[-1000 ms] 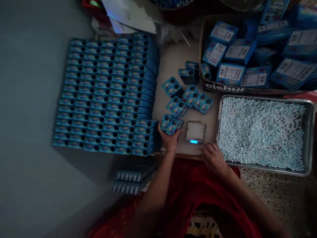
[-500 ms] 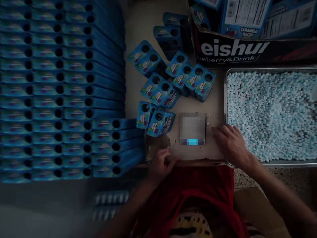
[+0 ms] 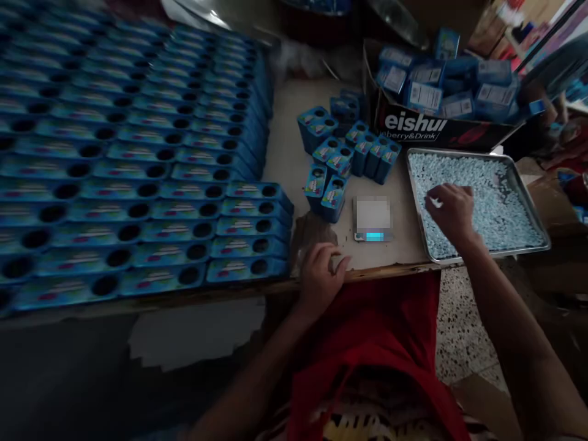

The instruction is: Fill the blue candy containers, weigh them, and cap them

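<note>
My left hand (image 3: 321,272) rests at the table's front edge, fingers loosely bent and thumb apart, holding nothing. Over the left part of a metal tray (image 3: 544,240) is my right hand (image 3: 452,208), its fingers curled in toward the thumb; whether something small is between them I cannot make out. Small pale-blue candies (image 3: 500,211) cover the tray's bottom. Between the hands sits a small digital scale (image 3: 373,213) with a lit display, its face blurred out. Behind the scale stand several small blue candy boxes (image 3: 334,193) with round dark holes in their tops.
Dense rows of blue boxes (image 3: 184,211) fill the table's left side. At the back right, a black carton (image 3: 422,125) marked "eishui" is heaped with more blue boxes (image 3: 425,95). Brown cardboard (image 3: 555,220) lies right of the tray.
My right hand has moved right, from beside the scale to over the tray. My left hand remains by the table edge, thumb now farther out. The view has tilted up, showing more background.
</note>
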{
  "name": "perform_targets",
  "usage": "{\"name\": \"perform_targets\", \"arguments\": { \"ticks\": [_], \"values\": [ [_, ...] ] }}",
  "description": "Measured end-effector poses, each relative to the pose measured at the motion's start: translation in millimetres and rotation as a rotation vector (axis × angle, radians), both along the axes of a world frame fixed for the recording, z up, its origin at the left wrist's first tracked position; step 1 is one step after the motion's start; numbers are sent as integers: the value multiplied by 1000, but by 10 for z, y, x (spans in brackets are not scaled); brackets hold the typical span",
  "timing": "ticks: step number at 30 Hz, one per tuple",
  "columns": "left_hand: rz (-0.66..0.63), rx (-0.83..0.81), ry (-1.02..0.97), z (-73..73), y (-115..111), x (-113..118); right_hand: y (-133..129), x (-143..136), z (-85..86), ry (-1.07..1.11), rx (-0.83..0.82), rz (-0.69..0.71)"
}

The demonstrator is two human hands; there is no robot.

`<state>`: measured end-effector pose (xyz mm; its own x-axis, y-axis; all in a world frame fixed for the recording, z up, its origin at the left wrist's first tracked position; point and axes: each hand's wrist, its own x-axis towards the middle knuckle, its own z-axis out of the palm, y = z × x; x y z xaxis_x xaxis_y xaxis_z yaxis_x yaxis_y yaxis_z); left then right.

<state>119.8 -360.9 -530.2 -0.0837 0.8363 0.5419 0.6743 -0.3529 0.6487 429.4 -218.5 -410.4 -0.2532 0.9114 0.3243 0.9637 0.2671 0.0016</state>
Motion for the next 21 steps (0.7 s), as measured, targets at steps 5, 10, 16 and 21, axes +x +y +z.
{"name": "perform_targets", "arguments": {
  "ticks": [5,10,16,21],
  "values": [
    [-19,10,15,-87,80,27,-521,135,-80,230,118,-23],
    [1,4,-1,-127,54,16,-1071,-487,-534,400,14,204],
    [63,153,65,334,139,-7,-1004,-845,-564,280,-36,339],
    [256,50,222,689,772,23,-576,-648,-362,288,21,286]
  ]
}}
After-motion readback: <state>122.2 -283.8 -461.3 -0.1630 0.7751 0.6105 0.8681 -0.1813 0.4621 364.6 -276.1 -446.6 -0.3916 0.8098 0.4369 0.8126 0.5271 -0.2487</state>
